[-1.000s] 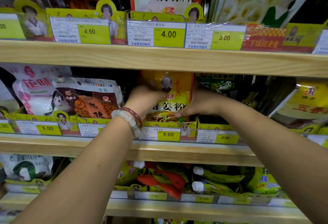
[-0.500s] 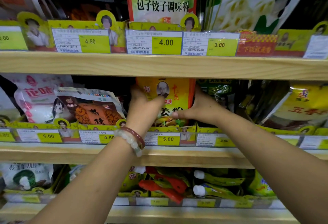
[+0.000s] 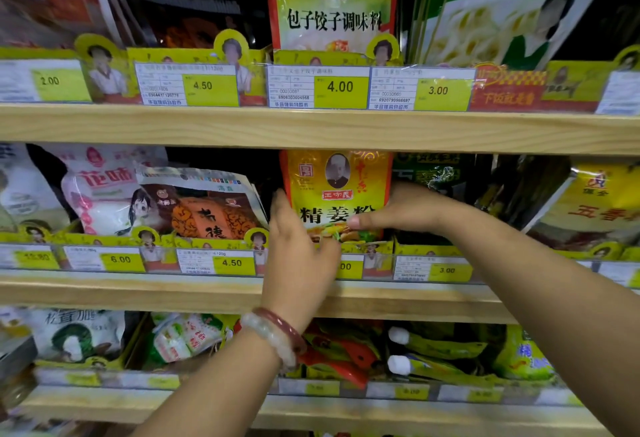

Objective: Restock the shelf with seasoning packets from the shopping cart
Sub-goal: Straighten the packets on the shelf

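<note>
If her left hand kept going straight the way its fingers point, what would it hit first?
The left hand points up and into the middle shelf, along the left edge of the yellow ginger packet. It would likely brush that packet first, then dark shelf space behind; depth is unclear.

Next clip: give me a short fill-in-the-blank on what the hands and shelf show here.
1. Both hands flank a yellow ginger powder packet on the ____ shelf.
2. The left hand's wrist wears a ____.
3. The upper-shelf price tag above the packet reads ____.

Missing: middle; bracelet; 4.00
</note>
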